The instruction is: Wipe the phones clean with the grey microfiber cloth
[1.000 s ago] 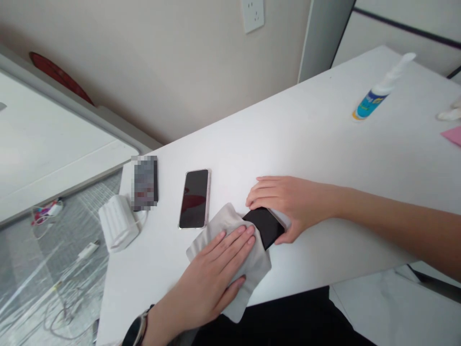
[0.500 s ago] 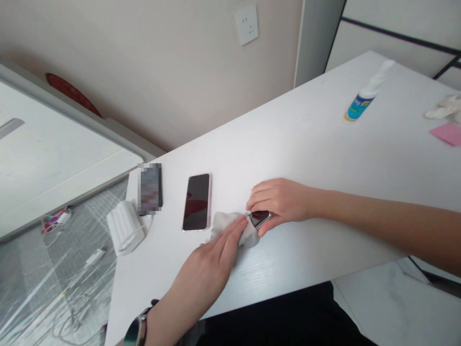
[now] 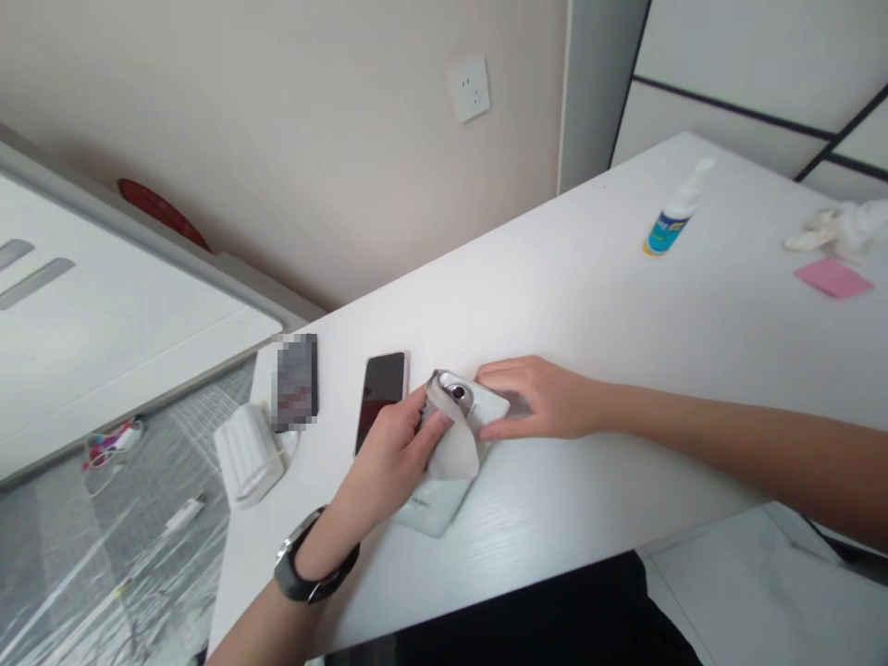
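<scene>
Head view: left hand (image 3: 392, 453) pinches grey cloth (image 3: 454, 450) over white phone (image 3: 440, 507), camera side up; right hand (image 3: 537, 398) grips its camera end by opposite edges. Whether white phone rests flat on surface (image 3: 555, 518), cannot tell. Black phone (image 3: 383, 384) lies just beside, partly behind left hand.
</scene>
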A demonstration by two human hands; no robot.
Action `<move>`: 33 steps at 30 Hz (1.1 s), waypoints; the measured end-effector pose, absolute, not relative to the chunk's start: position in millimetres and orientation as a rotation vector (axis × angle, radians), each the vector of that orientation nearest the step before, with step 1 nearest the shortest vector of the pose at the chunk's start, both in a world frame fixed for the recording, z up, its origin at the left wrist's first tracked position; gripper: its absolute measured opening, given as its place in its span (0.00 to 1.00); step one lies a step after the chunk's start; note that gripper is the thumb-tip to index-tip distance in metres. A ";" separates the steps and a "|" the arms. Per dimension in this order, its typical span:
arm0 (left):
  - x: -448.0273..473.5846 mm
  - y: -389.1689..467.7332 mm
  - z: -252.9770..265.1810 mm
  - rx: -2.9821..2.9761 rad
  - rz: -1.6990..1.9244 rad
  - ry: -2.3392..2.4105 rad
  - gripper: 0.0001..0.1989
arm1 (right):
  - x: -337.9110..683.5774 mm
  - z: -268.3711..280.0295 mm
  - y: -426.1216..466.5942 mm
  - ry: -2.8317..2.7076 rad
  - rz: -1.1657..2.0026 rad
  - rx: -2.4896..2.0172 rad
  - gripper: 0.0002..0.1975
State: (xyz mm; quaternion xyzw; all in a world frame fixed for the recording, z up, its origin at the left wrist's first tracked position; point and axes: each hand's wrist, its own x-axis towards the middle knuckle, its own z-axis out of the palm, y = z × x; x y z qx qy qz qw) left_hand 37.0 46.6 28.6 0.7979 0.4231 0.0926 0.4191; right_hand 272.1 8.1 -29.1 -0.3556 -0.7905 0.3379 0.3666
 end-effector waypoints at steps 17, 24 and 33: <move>76.1 38.7 -12.1 0.736 1.394 0.849 0.10 | 176.8 -27.4 16.6 -0.435 1.665 -0.725 0.28; 69.0 49.1 2.5 0.433 1.220 0.544 0.19 | 187.7 -27.0 11.5 -0.388 1.694 -0.659 0.29; 19.7 81.4 5.3 0.453 1.164 0.478 0.24 | 222.5 -23.4 25.9 -0.240 1.694 -0.619 0.25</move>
